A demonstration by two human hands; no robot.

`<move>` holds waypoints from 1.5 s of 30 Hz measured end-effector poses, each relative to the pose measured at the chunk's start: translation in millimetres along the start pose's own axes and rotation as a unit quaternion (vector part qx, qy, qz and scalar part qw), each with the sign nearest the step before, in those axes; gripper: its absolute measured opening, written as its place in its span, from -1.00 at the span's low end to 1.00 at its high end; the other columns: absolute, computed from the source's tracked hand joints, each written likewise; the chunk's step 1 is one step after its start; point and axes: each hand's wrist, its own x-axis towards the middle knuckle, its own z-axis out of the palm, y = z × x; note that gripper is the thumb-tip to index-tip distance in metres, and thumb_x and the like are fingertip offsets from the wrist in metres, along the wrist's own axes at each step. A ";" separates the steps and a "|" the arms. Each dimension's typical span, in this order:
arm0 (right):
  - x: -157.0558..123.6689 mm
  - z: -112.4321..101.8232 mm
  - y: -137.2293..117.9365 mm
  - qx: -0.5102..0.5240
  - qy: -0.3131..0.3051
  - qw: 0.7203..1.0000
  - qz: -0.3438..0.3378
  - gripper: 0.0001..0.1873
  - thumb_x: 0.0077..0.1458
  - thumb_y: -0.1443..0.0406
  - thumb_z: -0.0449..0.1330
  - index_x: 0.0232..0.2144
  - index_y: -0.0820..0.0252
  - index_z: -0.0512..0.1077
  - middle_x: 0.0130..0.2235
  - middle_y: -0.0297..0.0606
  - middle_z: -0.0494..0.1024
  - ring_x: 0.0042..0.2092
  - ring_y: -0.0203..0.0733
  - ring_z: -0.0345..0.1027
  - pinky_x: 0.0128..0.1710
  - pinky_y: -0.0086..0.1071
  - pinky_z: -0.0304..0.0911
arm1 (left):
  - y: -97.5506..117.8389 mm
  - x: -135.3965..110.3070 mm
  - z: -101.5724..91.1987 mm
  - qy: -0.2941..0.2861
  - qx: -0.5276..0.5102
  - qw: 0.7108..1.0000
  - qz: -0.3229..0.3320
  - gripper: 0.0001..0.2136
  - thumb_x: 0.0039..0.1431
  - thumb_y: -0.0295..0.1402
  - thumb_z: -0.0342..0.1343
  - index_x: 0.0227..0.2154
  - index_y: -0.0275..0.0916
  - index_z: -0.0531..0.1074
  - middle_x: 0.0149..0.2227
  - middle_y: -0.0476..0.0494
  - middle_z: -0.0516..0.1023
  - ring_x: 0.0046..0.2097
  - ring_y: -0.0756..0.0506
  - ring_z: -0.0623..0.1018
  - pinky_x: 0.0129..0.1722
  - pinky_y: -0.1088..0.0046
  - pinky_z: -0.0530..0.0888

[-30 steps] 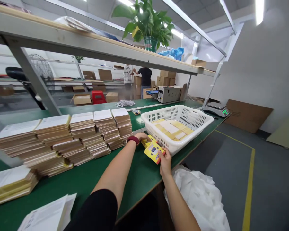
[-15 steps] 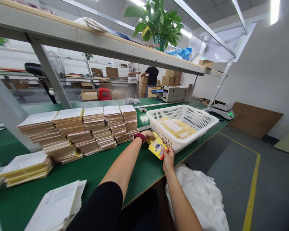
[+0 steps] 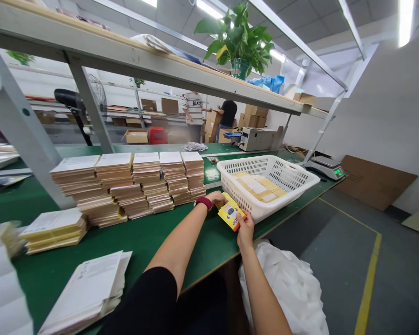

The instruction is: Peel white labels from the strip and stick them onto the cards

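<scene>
A small batch of yellow printed cards [image 3: 231,214], with a blue picture and red edge, is held in front of the white basket. My left hand [image 3: 218,198], with a dark red band at the wrist, is closed around the far left end; its fingertips are partly hidden. On the near right corner, my right hand [image 3: 245,231] pinches the same cards with the thumb on top. The white plastic basket [image 3: 261,211] beside them contains flat yellow and white pieces lying in rows.
Several tall stacks of cards [image 3: 146,179] line the green table [image 3: 167,242] on the left. A loose pile of white sheets [image 3: 87,288] lies nearer. A scale [image 3: 324,166] and a grey machine [image 3: 256,138] stand farther back. White bagging [image 3: 282,284] hangs below the table edge. Two people are behind.
The view has turned slightly left, so the scene sits further right. Both hands keep their hold on the yellow cards, with hardly any movement.
</scene>
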 end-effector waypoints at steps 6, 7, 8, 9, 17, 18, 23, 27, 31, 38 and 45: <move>-1.7 -2.8 -3.3 -0.013 -0.005 1.000 -0.009 -0.47 -0.21 0.10 0.35 -0.19 0.19 0.36 -0.18 -0.20 0.56 -0.22 -0.17 0.46 -0.22 -0.30 0.39 | -14.3 -10.3 4.7 0.017 -0.014 1.000 0.005 -0.66 0.25 -0.20 0.09 0.00 -0.28 0.35 0.01 -0.18 0.42 -0.01 -0.14 0.48 -0.03 0.18 0.50; -2.1 -3.8 -3.8 -0.019 -0.006 1.000 -0.011 -0.47 -0.20 0.09 0.34 -0.17 0.19 0.35 -0.18 -0.21 0.56 -0.21 -0.17 0.46 -0.22 -0.30 0.38 | -18.7 -13.2 5.5 0.025 -0.025 0.999 0.013 -0.66 0.25 -0.20 0.09 0.00 -0.28 0.35 0.01 -0.18 0.42 -0.01 -0.14 0.48 -0.02 0.18 0.50; -2.5 -4.7 -4.4 -0.026 -0.009 1.000 -0.014 -0.47 -0.19 0.09 0.32 -0.16 0.18 0.34 -0.18 -0.21 0.55 -0.21 -0.18 0.46 -0.22 -0.29 0.38 | -23.8 -16.6 6.4 0.032 -0.037 0.999 0.021 -0.66 0.25 -0.20 0.09 0.00 -0.28 0.35 0.02 -0.18 0.42 -0.01 -0.14 0.48 -0.02 0.17 0.50; -3.1 -5.4 -4.8 -0.034 -0.014 0.999 -0.018 -0.46 -0.17 0.08 0.31 -0.14 0.18 0.32 -0.17 -0.21 0.54 -0.20 -0.18 0.45 -0.20 -0.29 0.37 | -29.2 -20.4 7.2 0.037 -0.051 0.998 0.030 -0.66 0.25 -0.20 0.09 0.00 -0.29 0.35 0.02 -0.18 0.42 -0.01 -0.14 0.48 -0.02 0.17 0.50; -11.5 -2.0 -1.2 -0.155 -0.112 0.978 -0.083 -0.52 -0.16 0.21 0.32 -0.15 0.17 0.30 -0.20 -0.29 0.48 -0.17 -0.19 0.38 -0.12 -0.31 0.30 | -68.3 -54.5 1.3 -0.007 -0.178 0.979 0.102 -0.66 0.25 -0.25 0.10 0.03 -0.28 0.32 -0.01 -0.18 0.43 -0.06 -0.10 0.50 -0.07 0.22 0.52; -12.5 -1.8 -0.3 -0.177 -0.124 0.972 -0.090 -0.56 -0.16 0.23 0.31 -0.19 0.18 0.32 -0.23 -0.31 0.48 -0.18 -0.20 0.37 -0.12 -0.32 0.29 | -70.8 -57.7 -1.1 -0.016 -0.193 0.975 0.111 -0.65 0.25 -0.27 0.11 0.05 -0.27 0.30 0.00 -0.18 0.43 -0.06 -0.10 0.50 -0.07 0.23 0.53; -16.1 -2.0 -0.8 -0.263 -0.155 0.943 -0.131 -0.69 -0.07 0.25 0.24 -0.21 0.16 0.34 -0.23 -0.32 0.45 -0.18 -0.19 0.34 -0.09 -0.29 0.25 | -77.4 -64.1 -11.8 -0.054 -0.258 0.956 0.126 -0.67 0.24 -0.29 0.12 0.02 -0.29 0.32 -0.06 -0.16 0.46 -0.10 -0.08 0.52 -0.10 0.26 0.53; -17.1 0.1 -4.1 -0.308 -0.179 0.919 -0.170 -0.61 -0.07 0.23 0.25 -0.13 0.14 0.39 -0.10 -0.24 0.41 0.00 -0.10 0.30 0.12 -0.17 0.17 | -79.7 -60.0 -8.0 -0.034 -0.309 0.944 0.113 -0.68 0.27 -0.19 0.07 -0.04 -0.30 0.37 -0.06 -0.17 0.46 -0.10 -0.08 0.51 -0.10 0.25 0.53; -15.9 0.9 -0.5 -0.330 -0.191 0.907 -0.178 -0.10 -0.14 0.16 0.33 0.23 0.12 0.11 0.26 -0.07 0.13 0.29 0.02 0.04 0.29 -0.05 -0.03 | -77.4 -53.9 11.3 0.037 -0.350 0.929 0.113 -0.65 0.26 -0.17 0.07 -0.01 -0.29 0.35 -0.02 -0.18 0.44 -0.05 -0.12 0.50 -0.06 0.21 0.51; -13.2 -0.3 8.9 -0.290 -0.199 0.926 -0.139 0.33 -0.22 0.06 0.39 0.35 0.13 -0.40 0.42 0.00 -0.30 0.42 0.02 -0.28 0.34 -0.04 -0.13 | -72.6 -48.9 37.7 0.017 -0.376 0.917 0.133 -0.66 0.26 -0.19 0.08 -0.01 -0.29 0.35 -0.02 -0.18 0.44 -0.05 -0.11 0.50 -0.06 0.21 0.51; -8.1 -1.7 12.8 -0.265 -0.185 0.939 -0.118 0.32 -0.20 0.06 0.38 0.35 0.13 -0.40 0.34 0.09 0.06 0.29 0.03 0.14 0.25 0.01 0.08 | -76.3 -52.8 36.9 0.001 -0.383 0.916 0.120 -0.67 0.26 -0.19 0.08 -0.02 -0.30 0.36 -0.02 -0.18 0.44 -0.04 -0.12 0.49 -0.05 0.20 0.51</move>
